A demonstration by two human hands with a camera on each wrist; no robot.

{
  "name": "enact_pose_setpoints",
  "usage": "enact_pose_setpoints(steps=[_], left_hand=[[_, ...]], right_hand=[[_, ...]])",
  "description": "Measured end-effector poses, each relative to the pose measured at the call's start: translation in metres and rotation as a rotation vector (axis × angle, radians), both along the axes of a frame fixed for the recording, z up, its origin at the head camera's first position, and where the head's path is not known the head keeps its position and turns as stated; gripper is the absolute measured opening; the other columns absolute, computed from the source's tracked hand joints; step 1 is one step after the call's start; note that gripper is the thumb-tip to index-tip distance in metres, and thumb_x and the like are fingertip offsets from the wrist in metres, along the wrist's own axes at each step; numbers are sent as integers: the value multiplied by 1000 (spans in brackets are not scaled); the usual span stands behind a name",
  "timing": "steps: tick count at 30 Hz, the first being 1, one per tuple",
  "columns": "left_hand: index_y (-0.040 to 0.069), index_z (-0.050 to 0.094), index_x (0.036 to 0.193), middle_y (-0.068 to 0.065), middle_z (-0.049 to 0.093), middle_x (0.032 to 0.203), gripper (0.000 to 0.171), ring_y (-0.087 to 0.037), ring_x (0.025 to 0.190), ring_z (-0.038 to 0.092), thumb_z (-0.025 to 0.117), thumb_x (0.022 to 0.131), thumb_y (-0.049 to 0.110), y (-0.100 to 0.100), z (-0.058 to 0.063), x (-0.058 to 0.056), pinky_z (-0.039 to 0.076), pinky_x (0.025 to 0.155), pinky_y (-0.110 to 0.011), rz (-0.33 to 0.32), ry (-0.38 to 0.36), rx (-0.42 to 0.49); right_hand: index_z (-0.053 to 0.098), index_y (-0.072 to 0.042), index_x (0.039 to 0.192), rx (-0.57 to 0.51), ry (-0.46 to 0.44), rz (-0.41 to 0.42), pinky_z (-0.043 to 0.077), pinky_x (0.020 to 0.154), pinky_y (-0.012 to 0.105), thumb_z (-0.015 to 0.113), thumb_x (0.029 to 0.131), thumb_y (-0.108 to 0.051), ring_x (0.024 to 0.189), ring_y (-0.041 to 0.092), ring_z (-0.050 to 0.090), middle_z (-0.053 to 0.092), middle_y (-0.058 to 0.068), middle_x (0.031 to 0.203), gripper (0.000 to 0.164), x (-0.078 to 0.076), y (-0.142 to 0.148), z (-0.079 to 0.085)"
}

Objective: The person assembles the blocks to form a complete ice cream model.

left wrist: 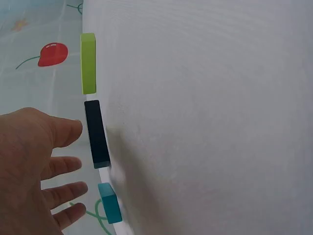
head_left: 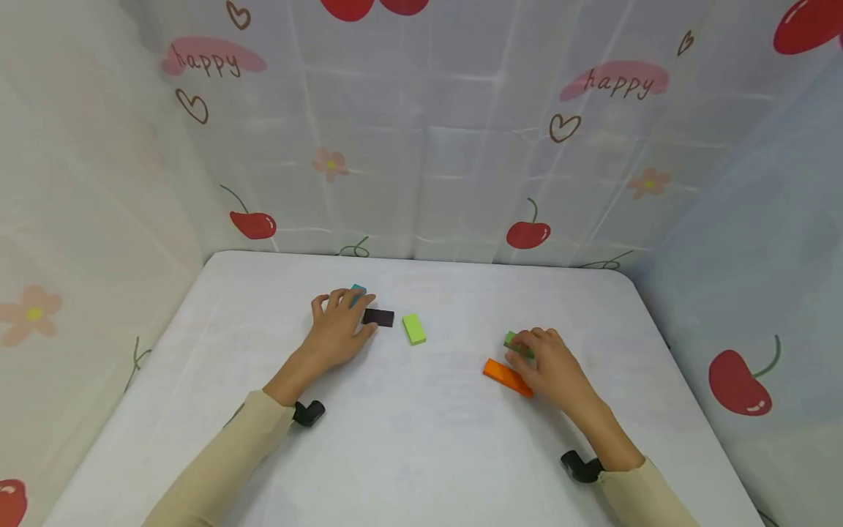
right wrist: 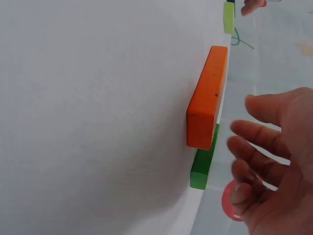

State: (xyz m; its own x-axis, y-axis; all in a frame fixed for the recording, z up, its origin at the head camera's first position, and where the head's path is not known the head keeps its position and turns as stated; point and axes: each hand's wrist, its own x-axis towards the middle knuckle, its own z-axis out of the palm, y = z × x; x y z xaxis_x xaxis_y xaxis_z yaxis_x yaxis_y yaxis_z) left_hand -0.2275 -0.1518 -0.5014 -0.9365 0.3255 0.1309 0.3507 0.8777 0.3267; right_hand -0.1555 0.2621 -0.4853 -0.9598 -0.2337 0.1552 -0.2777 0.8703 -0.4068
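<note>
Near the black block [head_left: 380, 318], the spread left hand [head_left: 336, 333].

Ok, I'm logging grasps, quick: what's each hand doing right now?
Left hand: open, empty, near the black block.
Right hand: open, empty, near the orange block.

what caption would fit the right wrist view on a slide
Right hand near an orange block and a green block, lime block farther off.

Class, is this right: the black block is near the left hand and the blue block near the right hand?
No: the blue block is near the left hand, not the right hand, as the head view shows; the black block is as stated.
</note>
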Motion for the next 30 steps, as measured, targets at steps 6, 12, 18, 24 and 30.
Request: enact_pose_setpoints(steps=[6,12,18,24,30], left_hand=[[18,62,148,-9,61,151,48,-35,146,46,67,106,41,13,5,-2,24,119,-63,-34,15,-12],[17,64,144,-9,64,147,46,-34,144,50,67,106,43,28,5,-5,29,119,-62,-41,-1,-8],[18,65,145,-8,64,145,49,-33,141,51,68,105,46,40,4,-8,32,117,-61,-89,-10,-18],[18,66,143,-7,65,142,51,-31,137,53,70,103,48,49,3,-10,35,114,-59,-111,0,-21],[16,66,142,-7,66,138,50,-30,136,54,69,103,47,57,4,-10,33,116,-60,-116,-22,-34]], right_hand=[[75,-14,106,10,-72,47,49,73,28,77,100,-24,82,13,54,68,-3,93,12,6,1,-3],[74,-14,106,4,-115,40,46,69,25,77,100,-22,76,11,52,66,-4,90,11,9,5,-5],[73,-15,108,-22,-155,37,45,67,24,77,101,-23,74,11,52,63,-5,85,11,10,5,-6],[72,-15,109,-46,-195,33,44,64,23,76,101,-24,70,11,51,59,-6,78,12,11,3,-7],[71,-14,111,-65,-231,35,43,62,23,74,102,-24,66,10,50,58,-5,74,14,13,-2,-5]])
